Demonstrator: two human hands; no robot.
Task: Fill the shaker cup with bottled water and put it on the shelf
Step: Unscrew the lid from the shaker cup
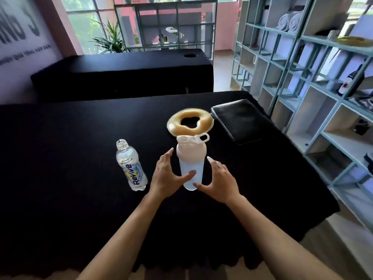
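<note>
A translucent shaker cup (191, 158) with a white lid stands upright on the black table (70, 158); the lid's flip cap is up. My left hand (167, 176) and my right hand (218, 180) flank the cup with fingers spread; the left thumb lies across the cup's lower front, the right thumb near its base. Neither hand is closed around it. An uncapped Revive water bottle (131, 166) stands to the left of the cup, apart from my hands. The teal-framed shelf (314, 93) runs along the right side.
A tan ring-shaped cushion (175, 123) lies just behind the cup, with a black flat cushion (242, 120) to its right. A second black table (125, 71) stands farther back. The shelf compartments hold rolled towels (288, 22), a dark bottle (353, 81) and small items.
</note>
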